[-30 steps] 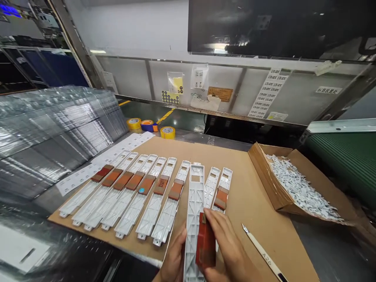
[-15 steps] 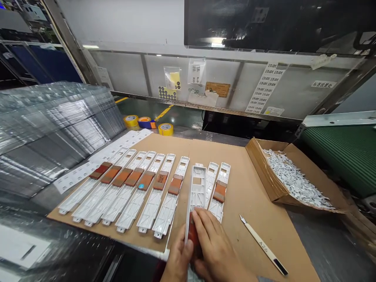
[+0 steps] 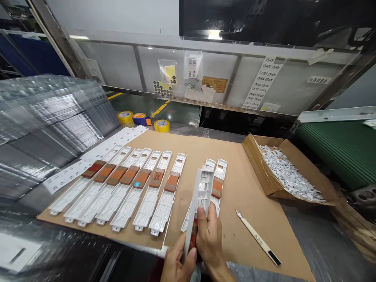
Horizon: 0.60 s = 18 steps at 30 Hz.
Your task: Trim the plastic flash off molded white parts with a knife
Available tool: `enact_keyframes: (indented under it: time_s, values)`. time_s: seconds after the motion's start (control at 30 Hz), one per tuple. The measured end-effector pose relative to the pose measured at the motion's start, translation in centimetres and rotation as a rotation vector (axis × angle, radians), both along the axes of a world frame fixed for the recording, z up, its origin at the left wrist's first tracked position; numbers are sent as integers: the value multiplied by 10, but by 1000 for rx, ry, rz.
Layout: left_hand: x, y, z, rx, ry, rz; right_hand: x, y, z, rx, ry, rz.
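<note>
A long white plastic strip (image 3: 202, 188) with a ribbed inner side is held up and tilted near the table's front edge. My left hand (image 3: 179, 258) grips its lower left side, while my right hand (image 3: 209, 235) wraps round the right side with the thumb on the inner face. Between the hands a reddish-brown block (image 3: 194, 235) shows in part. Behind the held strip lie two similar strips, the right one with an orange-brown block (image 3: 217, 187) on it. Several more white strips (image 3: 160, 213) with brown blocks lie in a row to the left.
A utility knife (image 3: 258, 239) lies on the cardboard sheet (image 3: 235, 172) at right. Beyond it stands a cardboard box (image 3: 258, 172) of small white parts. Tape rolls (image 3: 161, 125) sit at the back, plastic-wrapped stacks (image 3: 58, 121) at left, a green conveyor (image 3: 340, 145) at right.
The held strip has turned so its side edge faces me more. My right hand has shifted from lying over the block to gripping the strip's right edge.
</note>
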<state>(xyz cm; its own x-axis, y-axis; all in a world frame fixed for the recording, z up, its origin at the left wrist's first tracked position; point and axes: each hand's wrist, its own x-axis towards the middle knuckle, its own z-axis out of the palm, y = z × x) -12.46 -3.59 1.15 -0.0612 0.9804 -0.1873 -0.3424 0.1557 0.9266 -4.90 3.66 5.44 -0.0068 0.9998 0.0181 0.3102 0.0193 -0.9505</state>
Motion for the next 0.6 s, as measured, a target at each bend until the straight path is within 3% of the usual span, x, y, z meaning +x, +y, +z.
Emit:
enact_keyframes:
  time_s: [0.17,0.27,0.3,0.43,0.6]
  values:
    - [-5,15,-9,-56,94,129,-5,18,-12,78,-81,18]
    - [-25,40,-8,-145,356,145,3,29,-24,150,-164,-7]
    - [-34,51,-6,-104,458,96,7,30,-28,175,-204,-9]
    - [-61,105,-1,-4,668,45,21,15,-45,300,-409,127]
    - [-60,152,-1,29,955,-23,17,-7,-71,462,-648,253]
